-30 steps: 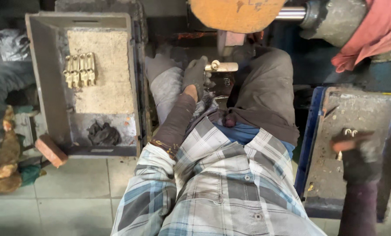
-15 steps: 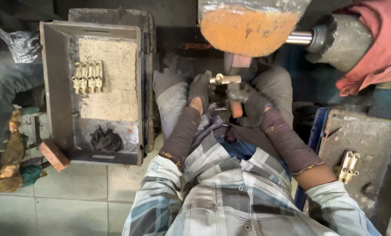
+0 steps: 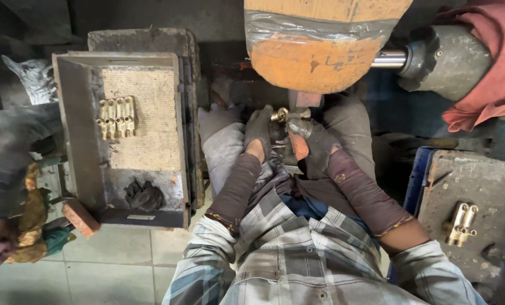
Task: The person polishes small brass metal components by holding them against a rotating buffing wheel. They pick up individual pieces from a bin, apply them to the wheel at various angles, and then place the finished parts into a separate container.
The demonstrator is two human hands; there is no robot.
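Brass fitting (image 3: 282, 114) held by gloved left hand (image 3: 259, 131) and right hand (image 3: 314, 142).

A metal workshop; a motor-driven buffing wheel (image 3: 320, 51), grimy steel trays (image 3: 72, 141), rows of brass fittings (image 3: 116, 117).

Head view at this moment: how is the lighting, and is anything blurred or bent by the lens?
Head view: dim, uneven light; the top and left edges sink into shadow. The brass fittings in the left tray read sharp. The gloved left hand and right hand at the brass piece look slightly soft. Edges bow outward, wide-angle distortion.
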